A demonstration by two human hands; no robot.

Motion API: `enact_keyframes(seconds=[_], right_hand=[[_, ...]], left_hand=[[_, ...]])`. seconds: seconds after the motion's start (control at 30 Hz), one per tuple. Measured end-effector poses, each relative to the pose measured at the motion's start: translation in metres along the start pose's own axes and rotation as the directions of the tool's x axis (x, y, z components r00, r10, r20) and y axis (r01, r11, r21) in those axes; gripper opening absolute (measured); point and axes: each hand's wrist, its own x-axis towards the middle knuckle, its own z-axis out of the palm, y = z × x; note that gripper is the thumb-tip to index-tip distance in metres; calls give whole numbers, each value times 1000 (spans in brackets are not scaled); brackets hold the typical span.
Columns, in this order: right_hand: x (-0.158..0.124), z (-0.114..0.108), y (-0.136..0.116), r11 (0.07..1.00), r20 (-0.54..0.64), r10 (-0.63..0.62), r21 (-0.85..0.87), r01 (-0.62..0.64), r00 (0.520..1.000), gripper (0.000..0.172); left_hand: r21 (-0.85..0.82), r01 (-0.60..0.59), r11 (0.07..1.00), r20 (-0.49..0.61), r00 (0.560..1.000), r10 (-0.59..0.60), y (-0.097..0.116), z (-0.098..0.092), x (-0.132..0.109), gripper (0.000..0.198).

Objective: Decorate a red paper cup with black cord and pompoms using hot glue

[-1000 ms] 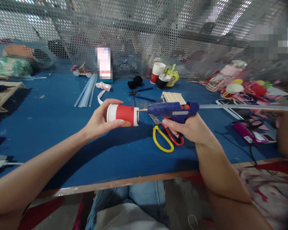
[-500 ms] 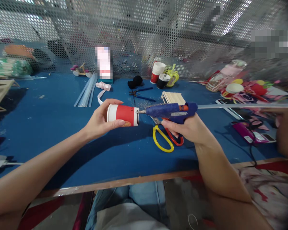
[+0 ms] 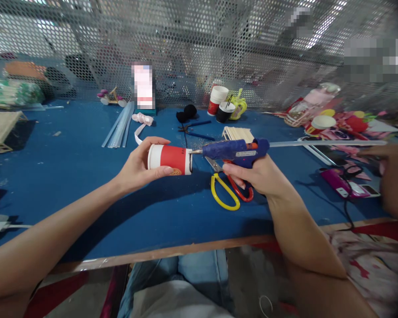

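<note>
My left hand (image 3: pixel 135 167) is wrapped round a red and white paper cup (image 3: pixel 170 159), held sideways above the blue table (image 3: pixel 69 163). My right hand (image 3: pixel 258 176) grips a blue hot glue gun (image 3: pixel 236 151). Its metal nozzle touches the cup's bottom end. A long clear glue stick (image 3: pixel 325 143) juts out of the gun's back toward the right.
Yellow and red scissors (image 3: pixel 227 189) lie under the gun. Clear glue sticks (image 3: pixel 119 124), a white ribbon (image 3: pixel 141 121), stacked cups (image 3: pixel 218 100), wooden sticks (image 3: pixel 239 133) and small snips (image 3: pixel 194 129) lie further back. Another person's hand (image 3: pixel 393 176) and pink clutter (image 3: pixel 338 123) fill the right. A mesh wall (image 3: pixel 192 48) stands behind.
The glue gun has shifted slightly left against the cup, so the glue stick's far end now shows. The hand at the right has moved a little.
</note>
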Motion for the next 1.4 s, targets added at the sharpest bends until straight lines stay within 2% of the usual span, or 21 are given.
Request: enact_keyframes(seconds=[0.1, 0.33, 0.67, 0.77, 0.9, 1.03, 1.23, 1.4], right_hand=[[1, 1, 2, 1000, -35, 10, -7, -10, 999, 26], [-2, 1, -3, 999, 7, -19, 49, 18, 1000, 21], [-2, 1, -3, 997, 15, -18, -80, 19, 1000, 27], [-4, 0, -2, 995, 29, -1, -99, 4, 1000, 24], [-4, 0, -2, 998, 37, 4, -63, -2, 999, 23], [-4, 0, -4, 1000, -26, 6, 3, -5, 1000, 20], [-4, -1, -5, 998, -58, 35, -53, -38, 998, 20], [-3, -1, -6, 996, -59, 9, -93, -15, 998, 25]], left_hand=[[0, 3, 1000, 2, 1000, -3, 0, 0, 0, 56], [-76, 84, 994, 11, 996, -83, 0, 0, 1, 50], [-126, 151, 981, 13, 989, -150, 2, 1, 2, 50], [-151, 171, 974, 2, 985, -173, 2, 0, 2, 50], [-139, 147, 979, -10, 989, -150, 2, 0, 3, 49], [-105, 84, 991, -15, 996, -86, 1, 0, 2, 52], [-62, 45, 997, -22, 999, -46, 0, 0, 0, 55], [-32, 19, 999, -25, 999, -20, 0, 1, 0, 55]])
